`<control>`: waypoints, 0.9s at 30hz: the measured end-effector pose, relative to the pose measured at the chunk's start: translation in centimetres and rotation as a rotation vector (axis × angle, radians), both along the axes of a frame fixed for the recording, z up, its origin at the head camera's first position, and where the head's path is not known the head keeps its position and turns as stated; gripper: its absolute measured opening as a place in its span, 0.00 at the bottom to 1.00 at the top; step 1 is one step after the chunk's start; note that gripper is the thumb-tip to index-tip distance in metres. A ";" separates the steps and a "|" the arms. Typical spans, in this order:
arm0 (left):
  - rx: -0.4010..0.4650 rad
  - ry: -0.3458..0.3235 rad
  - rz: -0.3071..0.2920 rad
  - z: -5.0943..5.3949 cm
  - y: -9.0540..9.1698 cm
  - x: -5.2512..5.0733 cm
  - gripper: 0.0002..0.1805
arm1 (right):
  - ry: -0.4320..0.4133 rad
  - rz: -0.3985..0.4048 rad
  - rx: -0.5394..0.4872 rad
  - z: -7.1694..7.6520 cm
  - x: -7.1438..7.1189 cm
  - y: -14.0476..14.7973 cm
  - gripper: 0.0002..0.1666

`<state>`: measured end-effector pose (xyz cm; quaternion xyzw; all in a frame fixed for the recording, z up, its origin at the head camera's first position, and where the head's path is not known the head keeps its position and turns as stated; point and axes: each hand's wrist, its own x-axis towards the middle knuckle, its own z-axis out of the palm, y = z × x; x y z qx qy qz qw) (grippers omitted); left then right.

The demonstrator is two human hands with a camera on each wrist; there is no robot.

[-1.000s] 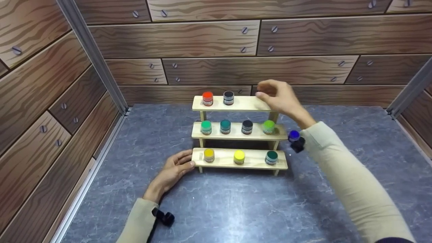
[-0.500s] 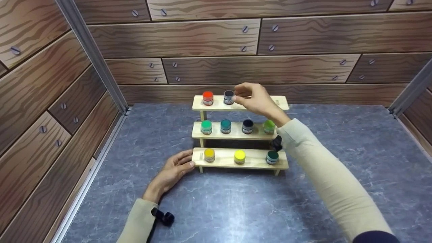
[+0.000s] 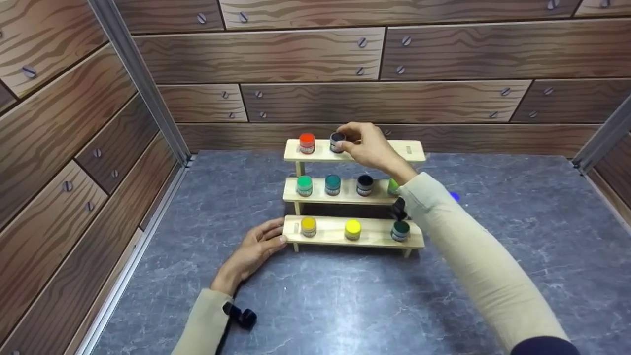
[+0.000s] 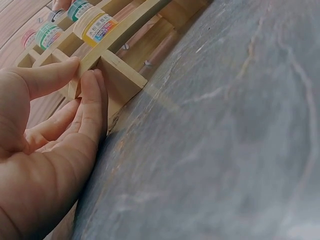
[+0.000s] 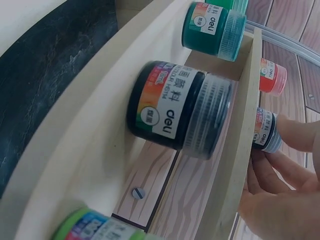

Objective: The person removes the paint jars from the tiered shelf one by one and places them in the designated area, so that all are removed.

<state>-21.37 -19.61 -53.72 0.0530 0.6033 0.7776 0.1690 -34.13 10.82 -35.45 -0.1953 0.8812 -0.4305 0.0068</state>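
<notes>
- In the head view, we see the right hand (image 3: 367, 145) pinching a dark jar (image 3: 337, 141) between thumb and fingers at the top shelf of a wooden rack (image 3: 328, 230).
- That jar is just right of a red jar (image 3: 306, 143); we cannot tell whether its base bears on the board.
- We find the left hand (image 3: 256, 249) gripping the left end of the bottom shelf.
- On the middle shelf we count a mint jar (image 3: 304, 186), a teal jar (image 3: 333, 185), a second dark jar (image 3: 365, 185) and a lime jar (image 3: 393, 185) partly covered by the right sleeve (image 3: 473, 246).
- Along the bottom shelf we see an amber jar (image 3: 308, 227), a yellow jar (image 3: 352, 230) and a dark green jar (image 3: 400, 230).
- In the left wrist view, we see the left thumb above and fingers below, clasping the shelf's end near the amber jar.
- In the right wrist view, we see the right thumb and fingers touching opposite sides of the pinched jar; the shelf's edge hides its base. Nearest us, the second dark jar stands untouched on the middle shelf.
</notes>
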 end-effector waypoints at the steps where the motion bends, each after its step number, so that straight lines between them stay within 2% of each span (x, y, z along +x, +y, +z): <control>1: 0.001 -0.004 0.002 0.0 0.1 0.0 0.39 | 0.002 -0.003 0.000 0.0 0.0 0.1 0.24; 10: -0.001 -0.005 0.007 0.2 0.5 -0.5 0.39 | 0.044 -0.024 -0.012 0.5 0.9 2.9 0.23; 18: -0.016 -0.004 0.002 -0.2 -0.1 -0.2 0.39 | 0.062 -0.056 -0.008 0.9 1.8 5.9 0.23; 27: -0.035 -0.005 -0.006 -0.1 0.0 -0.1 0.39 | 0.132 -0.060 -0.015 1.1 3.1 9.9 0.23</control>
